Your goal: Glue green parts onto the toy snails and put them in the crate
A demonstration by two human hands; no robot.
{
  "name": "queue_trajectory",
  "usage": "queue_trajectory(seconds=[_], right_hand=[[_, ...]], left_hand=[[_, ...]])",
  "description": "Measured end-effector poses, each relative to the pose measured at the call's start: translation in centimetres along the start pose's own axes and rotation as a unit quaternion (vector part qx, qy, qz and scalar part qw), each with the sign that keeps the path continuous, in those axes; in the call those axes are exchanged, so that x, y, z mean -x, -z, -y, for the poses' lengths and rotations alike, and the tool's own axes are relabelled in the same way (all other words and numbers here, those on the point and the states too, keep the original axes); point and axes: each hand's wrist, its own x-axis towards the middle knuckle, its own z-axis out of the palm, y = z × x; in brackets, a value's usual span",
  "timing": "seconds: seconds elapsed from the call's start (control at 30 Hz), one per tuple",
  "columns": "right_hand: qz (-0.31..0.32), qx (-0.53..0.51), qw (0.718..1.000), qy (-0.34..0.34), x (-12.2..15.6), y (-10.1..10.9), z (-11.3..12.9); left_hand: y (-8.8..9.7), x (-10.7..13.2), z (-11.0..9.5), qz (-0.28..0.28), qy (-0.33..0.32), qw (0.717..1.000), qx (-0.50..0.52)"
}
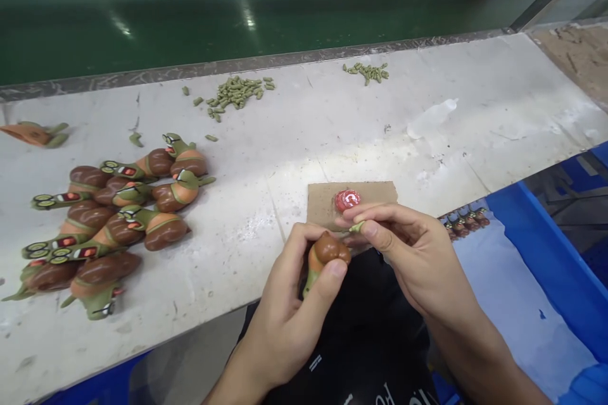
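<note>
My left hand is closed around a snail figurine with a glossy brown shell and an orange and green body. Between thumb and fingers, my right hand pinches a small green piece, close to the figurine but apart from it. Just beyond my hands lies a cardboard piece with a glossy red blob on it. More snail figurines with glasses and red mouths lie in a group on the left of the white table.
Small green pieces lie in a large pile and a smaller pile at the back. An orange and green part lies far left. Right, below the edge, a blue crate holds several figurines. A green conveyor belt runs behind.
</note>
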Motion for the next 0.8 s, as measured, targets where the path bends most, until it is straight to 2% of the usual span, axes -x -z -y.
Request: queue_trajectory(seconds=[0.07,0.3,0.53,0.8], right_hand=[[0.0,0.014,1.0,0.005,0.07,-0.23,-0.01],[-0.021,0.054,0.998,0.029,0.06,-0.5,-0.06],[-0.02,0.067,0.996,0.048,-0.01,-0.49,-0.3],[-0.03,0.128,0.988,0.082,0.57,-0.43,-0.08]], left_hand=[[-0.1,-0.22,-0.06,0.017,-0.016,1.0,-0.017],[-0.11,-0.41,0.26,0.022,-0.041,0.997,-0.064],[-0.03,-0.5,0.18,0.023,-0.041,0.996,-0.08],[-0.12,-0.59,0.14,0.043,-0.059,0.992,-0.106]])
